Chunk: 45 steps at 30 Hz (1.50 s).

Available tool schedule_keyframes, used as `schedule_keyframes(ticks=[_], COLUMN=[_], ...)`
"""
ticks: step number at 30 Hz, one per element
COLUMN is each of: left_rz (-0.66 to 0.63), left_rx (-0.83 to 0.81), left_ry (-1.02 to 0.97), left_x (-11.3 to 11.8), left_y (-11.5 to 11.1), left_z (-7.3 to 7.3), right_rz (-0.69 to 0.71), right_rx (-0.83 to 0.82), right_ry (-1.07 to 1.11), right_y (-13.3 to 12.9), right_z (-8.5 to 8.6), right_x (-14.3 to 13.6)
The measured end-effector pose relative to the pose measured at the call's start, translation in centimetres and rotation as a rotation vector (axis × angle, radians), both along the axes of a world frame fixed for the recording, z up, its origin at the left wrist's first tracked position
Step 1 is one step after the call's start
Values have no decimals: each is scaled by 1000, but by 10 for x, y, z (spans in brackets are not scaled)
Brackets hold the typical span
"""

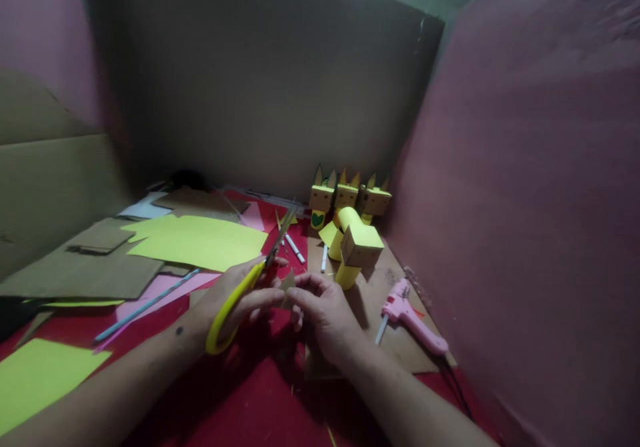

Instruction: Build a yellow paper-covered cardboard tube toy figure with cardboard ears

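Both hands meet near the middle of the view over the red table cover. My left hand (245, 294) has yellow-handled scissors (235, 308) resting in it, blades pointing up and away. Its thumb and fingertips also pinch a small brown cardboard piece (289, 287). From the right, my right hand (325, 307) pinches the same piece between thumb and fingers. Just beyond it stands a yellow paper figure with a box-shaped cardboard head (363, 246). Part of the small piece is hidden by the fingers.
Three box-headed figures with pointed ears (347, 196) stand at the back. A pink glue gun (413, 317) lies on a cardboard sheet (395, 354) at right. Yellow paper (200, 240), cardboard pieces (100, 267) and a blue stick (147, 305) lie at left. Pink wall (525, 200) bounds the right.
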State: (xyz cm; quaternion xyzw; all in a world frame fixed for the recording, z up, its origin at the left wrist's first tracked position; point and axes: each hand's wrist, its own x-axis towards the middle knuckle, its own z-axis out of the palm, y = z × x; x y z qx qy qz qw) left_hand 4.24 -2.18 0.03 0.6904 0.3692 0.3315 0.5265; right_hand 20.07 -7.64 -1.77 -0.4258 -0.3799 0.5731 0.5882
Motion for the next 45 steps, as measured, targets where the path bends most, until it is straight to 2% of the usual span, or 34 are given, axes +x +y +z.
schedule_keyframes(ticks=[5, 10, 16, 20, 24, 30, 34, 41, 45], left_rz=[-17, 8, -30, -46, 16, 3, 24, -22, 18], left_rx=[71, 70, 31, -9, -18, -39, -29, 2, -60], left_ry=[44, 18, -1, -21, 21, 6, 44, 64, 21], left_x=[-2, 1, 0, 0, 3, 3, 3, 2, 4], left_y=[2, 0, 5, 0, -6, -3, -2, 5, -2], left_z=[-1, -2, -8, -1, 7, 0, 0, -8, -3], right_rz=[-41, -28, -56, -63, -59, -65, -62, -80, -64], right_rx=[-9, 0, 42, 58, 84, 80, 73, 64, 60], right_ry=[-26, -65, -98, -98, -120, -125, -101, -70, -74], right_y=[0, 0, 1, 0, 0, 2, 4, 3, 5], right_z=[2, 1, 1, 1, 1, -3, -4, -4, -7], right_x=[-1, 1, 1, 1, 1, 0, -2, -3, -3])
